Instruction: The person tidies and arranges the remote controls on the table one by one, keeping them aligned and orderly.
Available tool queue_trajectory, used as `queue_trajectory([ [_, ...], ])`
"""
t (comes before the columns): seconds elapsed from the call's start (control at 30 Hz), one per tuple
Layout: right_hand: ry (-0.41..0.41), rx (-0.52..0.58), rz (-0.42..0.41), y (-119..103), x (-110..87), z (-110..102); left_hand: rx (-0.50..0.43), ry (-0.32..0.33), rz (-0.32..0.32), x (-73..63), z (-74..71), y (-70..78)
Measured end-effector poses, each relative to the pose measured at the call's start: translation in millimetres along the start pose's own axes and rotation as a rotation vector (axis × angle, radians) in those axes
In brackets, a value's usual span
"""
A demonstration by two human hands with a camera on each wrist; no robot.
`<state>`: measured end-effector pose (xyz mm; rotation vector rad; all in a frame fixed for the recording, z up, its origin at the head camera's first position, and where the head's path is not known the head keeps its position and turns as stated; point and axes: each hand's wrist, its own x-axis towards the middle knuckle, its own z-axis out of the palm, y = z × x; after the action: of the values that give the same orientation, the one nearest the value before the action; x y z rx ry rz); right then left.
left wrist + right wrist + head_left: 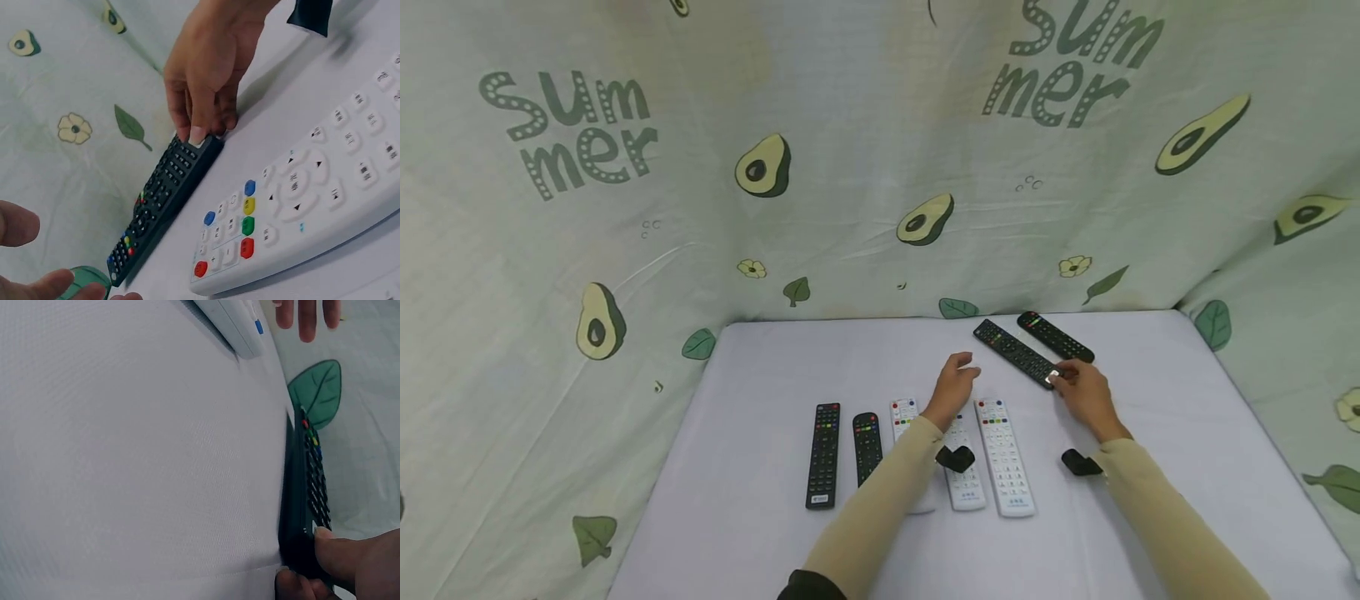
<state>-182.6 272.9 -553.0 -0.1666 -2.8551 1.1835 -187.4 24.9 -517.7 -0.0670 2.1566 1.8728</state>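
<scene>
My right hand (1088, 396) pinches the near end of a black remote control (1015, 352) lying at a slant toward the back right of the table. Its thumb sits on top by a small white label, as the right wrist view also shows. Another black remote (1055, 336) lies just beyond, roughly parallel. My left hand (953, 390) hovers left of the pinched remote, fingers loosely bent and holding nothing. Beneath and beside the left forearm are a white remote (1004, 458), a second white remote (966, 483) and a third white remote (904, 412), the last two partly hidden.
Farther left lie a long black remote (823, 454) and a shorter black remote (867, 442), whose lower end the left sleeve covers. A white cloth covers the table (737, 467). A printed curtain (850, 108) with avocados hangs behind the back edge.
</scene>
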Motion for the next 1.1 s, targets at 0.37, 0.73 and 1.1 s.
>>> queue_trajectory([
  [0.37, -0.072, 0.017, 0.006, -2, -3.4, 0, -0.194, 0.043, -0.084, 22.6, -11.2, -2.5],
  [0.73, -0.095, 0.030, -0.006, -3, -7.4, 3, -0.159, 0.007, -0.137, 29.5, -16.3, -7.7],
  [1.1, -0.056, 0.087, -0.017, 7, -16.6, -1, -0.172, -0.052, -0.107, 21.8, -15.8, -9.0],
])
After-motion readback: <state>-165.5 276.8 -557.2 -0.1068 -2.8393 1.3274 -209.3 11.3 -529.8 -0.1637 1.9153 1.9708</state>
